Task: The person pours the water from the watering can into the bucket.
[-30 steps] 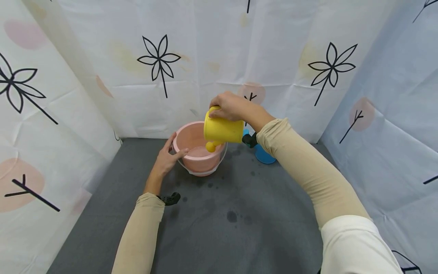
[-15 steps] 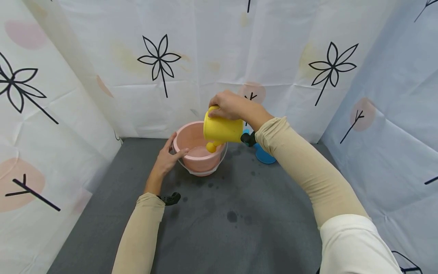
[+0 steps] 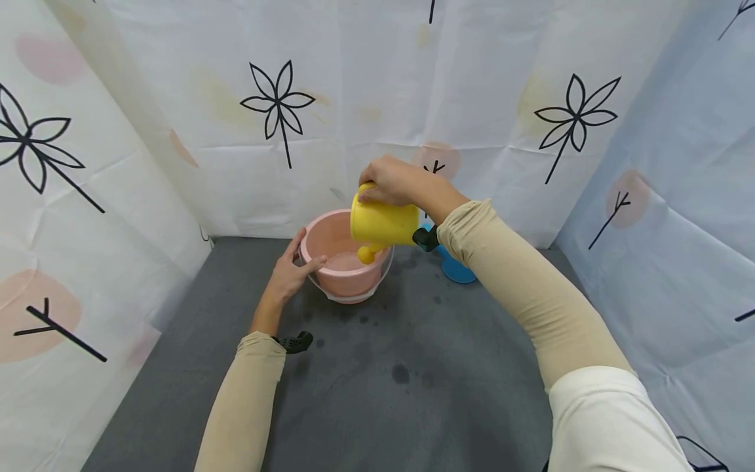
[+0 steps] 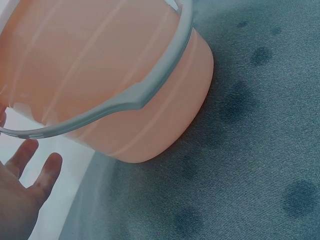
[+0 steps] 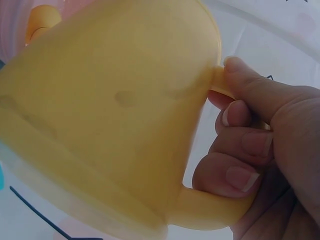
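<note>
My right hand (image 3: 389, 180) curls round the handle of a yellow watering can (image 3: 386, 224), thumb on top of the handle in the right wrist view. The can lies tilted on its side, its spout with a round yellow head (image 3: 366, 254) pointing down over the right side of a pink bucket (image 3: 348, 278). My left hand (image 3: 287, 275) rests at the bucket's left rim, index finger and thumb spread along it. In the left wrist view, two left fingers (image 4: 47, 175) hang loose beside the bucket, whose white handle (image 4: 135, 95) hangs down its front.
A blue plastic object (image 3: 457, 267) with a round base stands to the right, partly hidden by the can and the right sleeve (image 3: 531, 301). Dark wet spots (image 3: 400, 373) mark the grey tabletop (image 3: 354, 426). Patterned white curtains (image 3: 366, 85) enclose the back and sides.
Hands, can and bucket keep nearly the same places. The head view has shifted very slightly.
</note>
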`<state>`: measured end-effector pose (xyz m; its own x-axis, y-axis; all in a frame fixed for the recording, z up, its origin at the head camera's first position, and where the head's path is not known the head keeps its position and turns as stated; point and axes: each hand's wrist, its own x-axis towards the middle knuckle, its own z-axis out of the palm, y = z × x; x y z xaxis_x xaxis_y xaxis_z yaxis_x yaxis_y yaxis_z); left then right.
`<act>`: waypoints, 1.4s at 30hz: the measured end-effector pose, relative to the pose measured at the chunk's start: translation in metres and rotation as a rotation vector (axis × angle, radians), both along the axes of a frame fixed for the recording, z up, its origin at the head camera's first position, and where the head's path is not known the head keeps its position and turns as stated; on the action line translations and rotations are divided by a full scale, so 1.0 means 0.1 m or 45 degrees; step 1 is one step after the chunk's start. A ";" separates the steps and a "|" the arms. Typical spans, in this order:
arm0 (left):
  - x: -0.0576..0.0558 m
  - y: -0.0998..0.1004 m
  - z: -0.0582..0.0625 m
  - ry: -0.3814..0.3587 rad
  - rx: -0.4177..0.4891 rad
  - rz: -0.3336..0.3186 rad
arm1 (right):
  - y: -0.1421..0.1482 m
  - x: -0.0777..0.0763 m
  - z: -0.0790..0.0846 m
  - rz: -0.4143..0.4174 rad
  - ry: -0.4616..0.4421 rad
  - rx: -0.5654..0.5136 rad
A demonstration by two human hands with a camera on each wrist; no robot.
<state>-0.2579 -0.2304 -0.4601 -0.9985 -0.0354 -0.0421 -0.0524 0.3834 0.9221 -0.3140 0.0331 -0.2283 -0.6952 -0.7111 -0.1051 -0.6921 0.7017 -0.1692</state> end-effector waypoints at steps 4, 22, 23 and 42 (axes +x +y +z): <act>0.00 0.01 0.00 -0.002 -0.009 0.002 | -0.01 0.00 0.00 -0.010 -0.012 0.015; 0.01 0.02 -0.01 0.058 0.000 -0.006 | -0.06 0.01 0.02 0.001 -0.025 0.053; 0.01 0.02 -0.01 0.052 -0.004 -0.006 | -0.07 0.01 0.02 0.003 -0.026 0.055; 0.04 0.02 -0.01 0.025 -0.015 0.001 | -0.02 0.03 -0.01 -0.026 -0.027 0.040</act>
